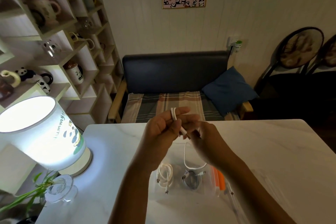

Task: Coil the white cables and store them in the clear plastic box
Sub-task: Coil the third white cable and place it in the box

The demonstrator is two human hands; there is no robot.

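Above the pale marble-patterned bench (272, 151), the left hand (160, 132) has a thin white cable (174, 114) looped twice round its raised fingers, while the right hand (205, 138) pinches the cable's plug end close by. The slack hangs down into the clear plastic box (181, 190) on the near part of the bench, where a coiled white cable (165, 173) lies on the left and a grey coil (190, 178) beside it. An orange clip (219, 178) shows at the box's right edge. A lit cylindrical lamp (41, 132) stands at the left
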